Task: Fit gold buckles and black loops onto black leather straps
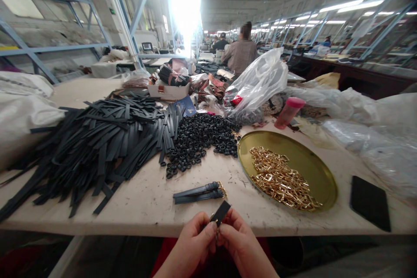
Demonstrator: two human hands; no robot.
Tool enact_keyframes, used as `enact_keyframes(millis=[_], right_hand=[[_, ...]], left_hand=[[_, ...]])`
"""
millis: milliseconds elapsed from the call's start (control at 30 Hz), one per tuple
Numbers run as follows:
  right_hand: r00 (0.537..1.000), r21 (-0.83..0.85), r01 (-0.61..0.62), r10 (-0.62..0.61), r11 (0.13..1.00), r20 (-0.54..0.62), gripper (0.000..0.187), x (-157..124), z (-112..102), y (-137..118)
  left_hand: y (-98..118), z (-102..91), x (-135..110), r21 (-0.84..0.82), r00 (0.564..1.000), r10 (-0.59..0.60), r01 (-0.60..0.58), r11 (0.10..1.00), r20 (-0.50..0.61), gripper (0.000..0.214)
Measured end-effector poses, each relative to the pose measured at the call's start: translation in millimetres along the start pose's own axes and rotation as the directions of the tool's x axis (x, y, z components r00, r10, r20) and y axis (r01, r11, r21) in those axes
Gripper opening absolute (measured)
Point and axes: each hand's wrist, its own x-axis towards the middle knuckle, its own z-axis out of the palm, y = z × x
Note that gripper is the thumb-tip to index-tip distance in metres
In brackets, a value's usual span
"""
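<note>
A black strap (222,212) is pinched between my two hands at the table's front edge, its flat end pointing up and to the right. My left hand (199,235) is closed on it, and a bit of gold metal shows by the thumb. From the other side my right hand (238,235) grips the same strap, fingers close to the left ones; its lower part is hidden. Just beyond lie a few black straps with gold buckles (200,193). Farther off sit a heap of small black loops (198,139) and a large pile of black straps (107,134).
To the right, a round gold tray (327,182) bears many gold buckles (283,178). A dark flat tablet-like object (370,203) lies near the right edge. Behind are a pink-lidded jar (289,113), a clear plastic bag (260,82) and a box (169,92). A person (243,52) sits farther back.
</note>
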Motion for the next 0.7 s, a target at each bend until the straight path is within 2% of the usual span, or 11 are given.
enact_keyframes(millis=[67,167,267,333,367,500,633,700], right_hand=[[0.992,-0.16,0.118,-0.124,0.98,-0.031,0.013,0.0,-5.5,6.5],[0.966,-0.417,0.228,-0.258,0.88,-0.018,0.013,1.1,-15.4,11.3],[0.923,-0.678,0.315,-0.38,0.664,0.057,0.009,5.0,-23.0,7.8],[0.892,-0.764,0.362,-0.438,0.534,0.116,0.008,9.9,-26.1,3.4],[0.896,-0.772,0.358,-0.426,0.526,0.126,0.008,13.1,-27.2,1.4],[0.957,-0.665,0.285,-0.238,0.691,0.163,0.016,29.0,-29.5,-5.1],[0.937,-0.61,0.311,-0.127,0.729,0.326,0.025,45.8,-28.1,-23.3],[0.926,-0.659,0.293,-0.034,0.693,0.376,0.03,60.3,-28.7,-40.1]], left_hand=[[-1.7,1.0,-1.7,0.019,0.999,0.02,-0.02,1.0,-0.032,0.035],[-5.0,3.4,-4.5,0.141,0.995,0.056,-0.044,0.989,-0.085,0.029],[-5.6,4.1,-5.7,0.229,0.99,0.066,-0.036,0.973,-0.122,0.026],[-2.8,1.9,-4.5,0.275,0.989,0.091,-0.055,0.96,-0.119,0.026],[-0.7,-0.1,-3.1,0.297,0.989,0.101,-0.066,0.953,-0.103,0.026],[8.6,-11.3,10.2,0.328,0.994,0.1,-0.082,0.941,-0.038,0.03],[13.8,-20.2,31.9,0.24,0.994,0.079,-0.06,0.969,-0.071,0.028],[15.6,-23.0,41.5,0.17,0.994,0.085,-0.073,0.983,-0.069,0.024]])
